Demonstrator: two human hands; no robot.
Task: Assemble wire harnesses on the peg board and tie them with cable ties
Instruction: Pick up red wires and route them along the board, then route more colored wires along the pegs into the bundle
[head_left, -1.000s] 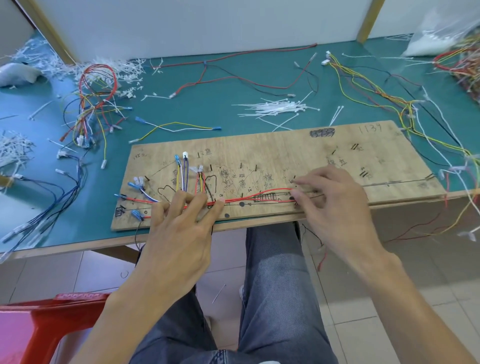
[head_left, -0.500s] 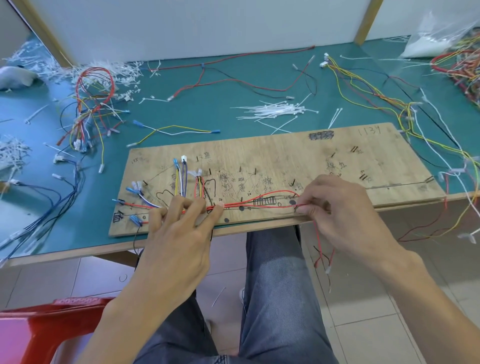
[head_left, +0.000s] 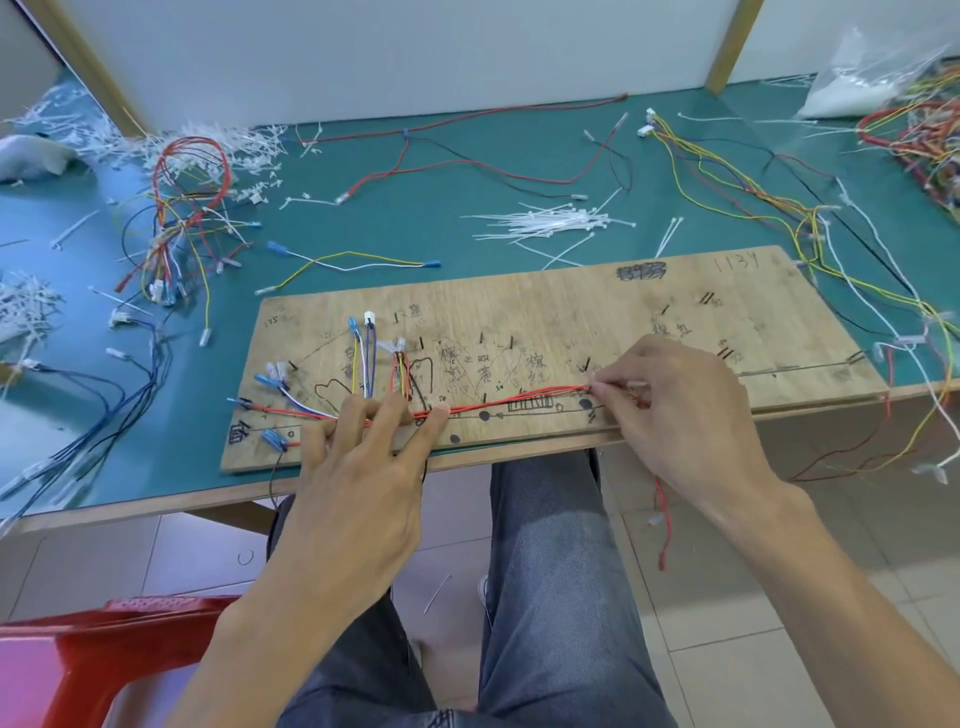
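A wooden peg board (head_left: 597, 312) with pen marks and small pegs lies at the near edge of the green table. A bundle of red wires (head_left: 514, 402) runs along its front, with blue and white terminals fanned out at the left end. My left hand (head_left: 358, 467) presses straight fingers down on the bundle at the left. My right hand (head_left: 680, 405) pinches the wires at the right end of the run, by a peg. Loose red wire ends (head_left: 662, 519) hang off the board's edge below that hand.
A pile of white cable ties (head_left: 550, 224) lies just behind the board. Loose wire bundles (head_left: 182, 218) sit at the back left, more harnesses (head_left: 779, 208) at the right. Cut tie scraps litter the far left. A red stool (head_left: 104, 649) stands at the lower left.
My right hand has drawn the wire ends a little left and pinched them tighter by the peg. The left hand keeps pressing in the same spot.
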